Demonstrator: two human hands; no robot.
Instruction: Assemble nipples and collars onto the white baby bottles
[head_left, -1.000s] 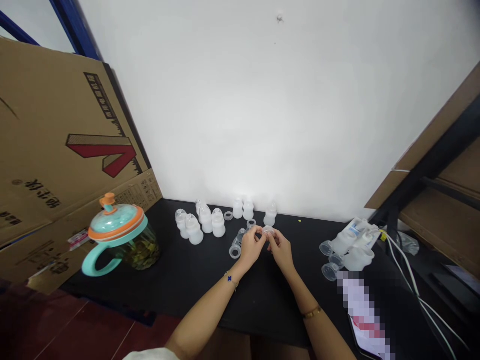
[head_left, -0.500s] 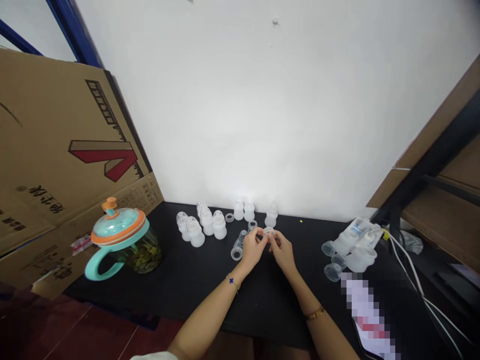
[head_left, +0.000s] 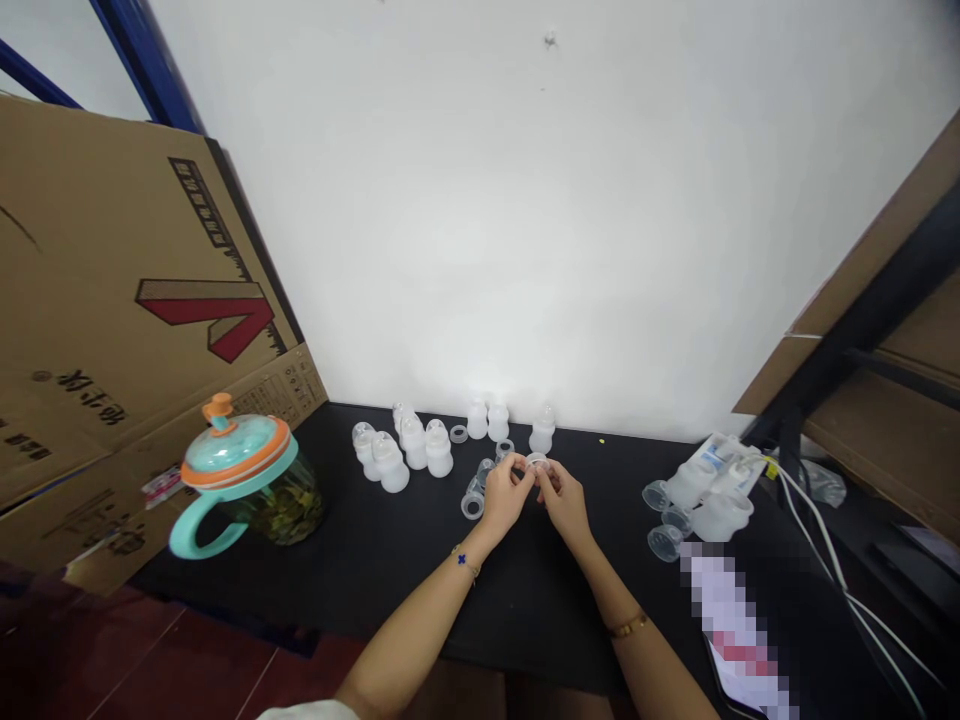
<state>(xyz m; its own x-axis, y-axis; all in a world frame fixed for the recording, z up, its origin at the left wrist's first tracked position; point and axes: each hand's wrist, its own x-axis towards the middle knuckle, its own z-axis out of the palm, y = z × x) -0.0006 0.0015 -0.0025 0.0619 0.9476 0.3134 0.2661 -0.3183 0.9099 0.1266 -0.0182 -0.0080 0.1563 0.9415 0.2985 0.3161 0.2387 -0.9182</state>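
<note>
Held between both hands is a small white bottle collar ring [head_left: 537, 459], above the middle of the black table [head_left: 420, 570]. My left hand [head_left: 504, 500] pinches it from the left with thumb and fingertips. My right hand [head_left: 565, 502] grips the other side, its fingers partly hiding the ring. Beside my left hand lie loose collar rings [head_left: 472, 506] and clear caps [head_left: 486, 470]. Just beyond the hands stands a whitish baby bottle [head_left: 542, 434] with a clear top. Two more bottles [head_left: 478, 420] stand near the wall, with another ring [head_left: 459, 434] by them.
Several capped baby bottles [head_left: 388, 468] are grouped left of centre. A turquoise-lidded jug [head_left: 281, 500] stands at the left before a large cardboard box [head_left: 97, 300]. On the right are white bottle parts [head_left: 720, 510], clear funnels [head_left: 666, 543], cables [head_left: 825, 550] and a phone [head_left: 739, 640].
Almost nothing differs. Both hands keep the ring in the same place, and the view has shifted very slightly.
</note>
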